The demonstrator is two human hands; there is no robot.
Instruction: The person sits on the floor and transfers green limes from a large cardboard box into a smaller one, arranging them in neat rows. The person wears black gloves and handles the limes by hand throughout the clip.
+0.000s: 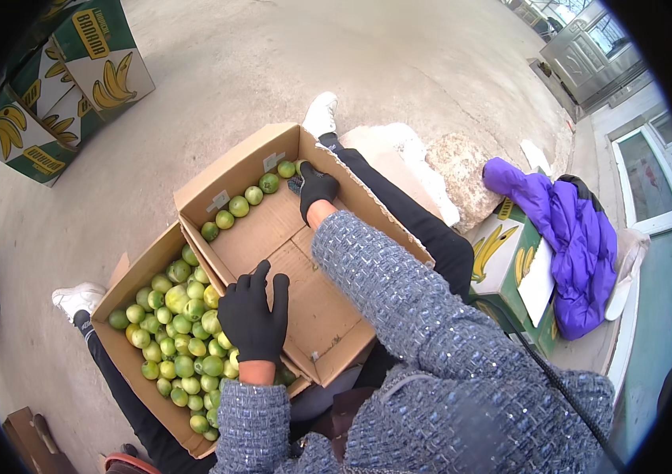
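My right hand [318, 190], in a black glove, is at the far right corner of a shallow cardboard box [261, 245]. Its fingers are curled down against a round green fruit [301, 167], which they partly hide. From there a single row of similar green fruits [254, 195] runs left along the box's far wall. My left hand [254, 314], also in a black glove, hovers with fingers spread and nothing in them. Beneath and beside it is a second carton [107, 310], filled with several round fruits [186, 324], mostly green and a few yellowish.
My legs stretch out on both sides of the boxes, ending in white shoes [321, 115]. Printed banana cartons [103, 59] are stacked at the far left. To the right, a purple jacket [569, 245] lies over another banana carton [502, 261], near a rough stone [462, 178].
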